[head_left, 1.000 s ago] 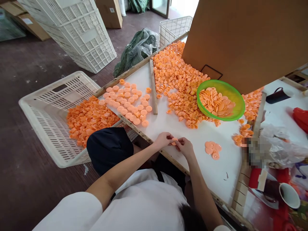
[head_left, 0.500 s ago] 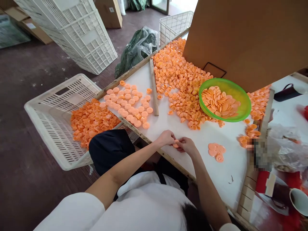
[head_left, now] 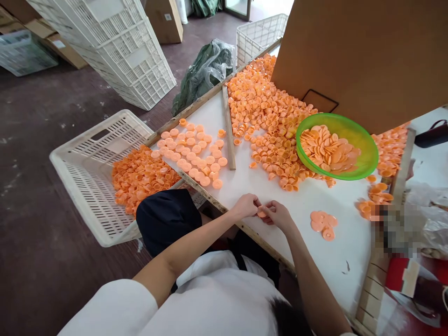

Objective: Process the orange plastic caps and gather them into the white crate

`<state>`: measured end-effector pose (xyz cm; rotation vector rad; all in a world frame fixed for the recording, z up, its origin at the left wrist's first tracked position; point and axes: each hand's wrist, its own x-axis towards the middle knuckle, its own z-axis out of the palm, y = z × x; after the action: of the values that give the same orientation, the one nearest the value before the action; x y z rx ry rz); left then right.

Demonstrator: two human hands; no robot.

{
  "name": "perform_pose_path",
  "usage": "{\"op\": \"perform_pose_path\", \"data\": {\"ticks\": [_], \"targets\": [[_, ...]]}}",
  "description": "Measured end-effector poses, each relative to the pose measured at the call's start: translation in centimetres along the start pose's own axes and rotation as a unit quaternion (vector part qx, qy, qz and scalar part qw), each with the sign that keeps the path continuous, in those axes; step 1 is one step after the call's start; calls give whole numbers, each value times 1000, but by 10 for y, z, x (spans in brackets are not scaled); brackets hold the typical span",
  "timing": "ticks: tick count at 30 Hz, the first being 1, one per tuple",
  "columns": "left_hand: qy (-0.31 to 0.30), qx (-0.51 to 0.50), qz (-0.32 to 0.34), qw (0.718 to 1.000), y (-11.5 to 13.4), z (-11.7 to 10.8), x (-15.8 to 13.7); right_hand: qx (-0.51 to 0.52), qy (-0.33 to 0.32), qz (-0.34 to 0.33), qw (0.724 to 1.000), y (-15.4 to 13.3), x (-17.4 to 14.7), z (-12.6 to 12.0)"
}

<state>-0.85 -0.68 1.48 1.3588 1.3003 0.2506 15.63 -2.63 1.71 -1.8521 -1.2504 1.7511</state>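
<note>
The white-topped table with a wooden rim [head_left: 345, 252] runs out of view at the right, where a pixelated patch hides whatever lies there. A broad brown cardboard panel [head_left: 360, 60], cut off above and at the right, blocks its far part. The tall stack of white slotted plastic crates [head_left: 129, 51] is cropped at the top. Below it, a white plastic basket [head_left: 84, 172] holds orange pieces, partly covered by the person's knee. The heap of orange plastic cups [head_left: 273, 112] disappears behind the panel. A round green plastic bowl [head_left: 367, 149] of flat orange discs hides some of the heap. The left hand [head_left: 247, 206] has its fingers bent in, tips at the held piece; whether they grip it is hidden. The right hand [head_left: 280, 215], nearly closed, pinches it between thumb and fingers. A few overlapping flat peach-orange discs [head_left: 324, 221] lie near that hand. The small round orange plastic piece [head_left: 262, 212] sits between both hands' fingertips, above the table's near edge, partly covered.
</note>
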Motion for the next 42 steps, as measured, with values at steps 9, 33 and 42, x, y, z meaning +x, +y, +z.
{"op": "perform_pose_path", "data": {"ticks": [9,33,42], "targets": [[44,76,66,994,-1,-8,-3,-39,74,-15,996,-4,-3,6],[253,240,196,917,31,-70,67,-172,384,-60,905,58,-44,-122],[21,-65,172,983,-5,24,13,37,288,-91,953,37,-35,-72]]}}
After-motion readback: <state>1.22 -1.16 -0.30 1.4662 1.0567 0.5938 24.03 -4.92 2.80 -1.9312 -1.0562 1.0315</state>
